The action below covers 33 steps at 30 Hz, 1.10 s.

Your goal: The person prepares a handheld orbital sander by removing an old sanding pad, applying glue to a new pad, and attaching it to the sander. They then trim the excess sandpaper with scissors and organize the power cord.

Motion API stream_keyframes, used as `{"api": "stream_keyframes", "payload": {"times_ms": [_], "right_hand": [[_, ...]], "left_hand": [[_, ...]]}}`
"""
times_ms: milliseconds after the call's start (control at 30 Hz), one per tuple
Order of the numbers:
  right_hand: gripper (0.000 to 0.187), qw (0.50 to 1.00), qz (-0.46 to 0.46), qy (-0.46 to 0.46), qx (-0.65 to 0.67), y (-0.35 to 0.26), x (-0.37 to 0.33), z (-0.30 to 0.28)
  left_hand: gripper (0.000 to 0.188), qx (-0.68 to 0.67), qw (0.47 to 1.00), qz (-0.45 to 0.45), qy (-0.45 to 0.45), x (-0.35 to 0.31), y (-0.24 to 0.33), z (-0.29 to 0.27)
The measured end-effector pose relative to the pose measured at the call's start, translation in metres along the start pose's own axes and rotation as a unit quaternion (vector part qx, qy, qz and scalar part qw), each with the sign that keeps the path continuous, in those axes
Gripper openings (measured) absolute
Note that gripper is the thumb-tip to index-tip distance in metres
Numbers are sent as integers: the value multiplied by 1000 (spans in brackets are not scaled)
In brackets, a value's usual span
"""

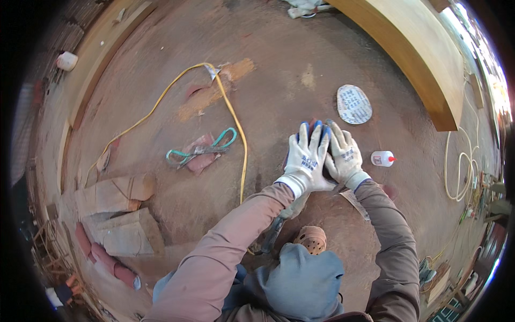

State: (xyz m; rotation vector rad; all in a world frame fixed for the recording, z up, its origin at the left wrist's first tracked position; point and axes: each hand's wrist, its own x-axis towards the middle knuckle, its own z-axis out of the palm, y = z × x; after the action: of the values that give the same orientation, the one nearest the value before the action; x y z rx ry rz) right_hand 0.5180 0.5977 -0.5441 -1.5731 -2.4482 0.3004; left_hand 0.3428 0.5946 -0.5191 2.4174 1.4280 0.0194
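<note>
My left hand (pixel 307 154), in a white work glove with blue palm and fingertips, lies palm down with its fingers stretched out. My right hand (pixel 343 155), gloved the same way, rests beside it, fingers extended and the two hands touching. A dark reddish edge (pixel 313 123) peeks out at the fingertips; what lies under the palms is mostly hidden. Right of my right hand, a small white bottle with a red tip (pixel 382 158) lies on its side. Beyond the hands is an oval white piece with blue print (pixel 354 104). A printed strip (pixel 355 205) sits by my right forearm.
A yellow cable (pixel 234 115) curves across the brown surface at left. Nearby, a teal loop-shaped item (pixel 201 152) rests on reddish sheet scraps. Wood blocks (pixel 131 231) lie lower left. A thick curved-looking wooden beam (pixel 413 53) rises upper right, near a coiled pale hose (pixel 457 177).
</note>
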Motion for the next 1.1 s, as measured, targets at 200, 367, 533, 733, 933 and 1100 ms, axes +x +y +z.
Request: {"api": "stream_keyframes", "payload": {"times_ms": [200, 367, 533, 733, 933, 1100], "right_hand": [[72, 1000, 9, -16, -23, 1, 4, 0], [71, 1000, 4, -17, -16, 1, 6, 0], [70, 1000, -2, -13, -13, -1, 8, -4], [71, 1000, 2, -17, -19, -1, 8, -2], [72, 999, 6, -24, -26, 0, 8, -1], [72, 1000, 4, -22, -12, 1, 7, 0]], "left_hand": [[135, 16, 1000, -6, -24, 3, -3, -2], [135, 3, 1000, -8, -30, 4, -4, -2], [134, 5, 999, -3, -35, 4, -4, -2], [134, 12, 999, -2, -39, 4, -5, -2], [134, 5, 999, 1, -32, 4, -5, -1], [133, -2, 1000, 0, -20, 3, -5, 1]]}}
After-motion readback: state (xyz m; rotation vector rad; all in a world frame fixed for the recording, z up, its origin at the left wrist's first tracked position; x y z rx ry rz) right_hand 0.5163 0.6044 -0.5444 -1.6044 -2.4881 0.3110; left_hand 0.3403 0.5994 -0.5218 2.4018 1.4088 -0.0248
